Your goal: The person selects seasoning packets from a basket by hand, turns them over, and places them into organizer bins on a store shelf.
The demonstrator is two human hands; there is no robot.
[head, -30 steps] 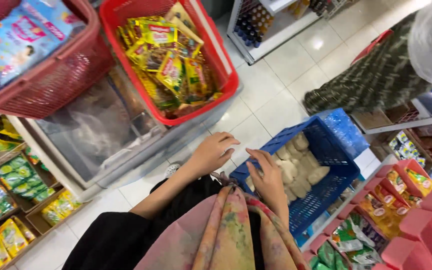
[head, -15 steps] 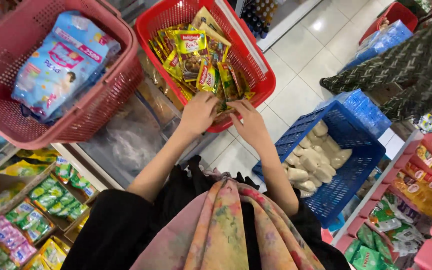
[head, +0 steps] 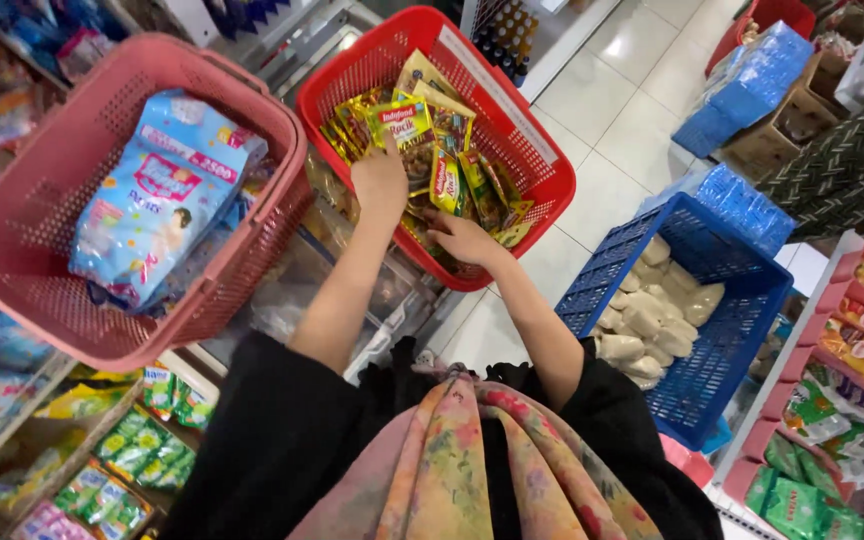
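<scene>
Both hands inside red basket (head: 537,165), left hand (head: 380,180) and right hand (head: 460,237) loosely open on yellow sachets (head: 432,140), gripping nothing clearly

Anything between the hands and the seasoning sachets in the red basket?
No. Both hands are already inside the red basket: the left hand rests on the yellow sachets, and the right hand lies among them lower down. Nothing visible blocks either.

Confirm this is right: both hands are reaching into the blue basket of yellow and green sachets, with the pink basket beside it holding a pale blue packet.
Not quite. The left hand and right hand reach into the red basket of sachets, not a blue one. The head view shows it. The pink basket beside it does hold the pale blue packet.
</scene>
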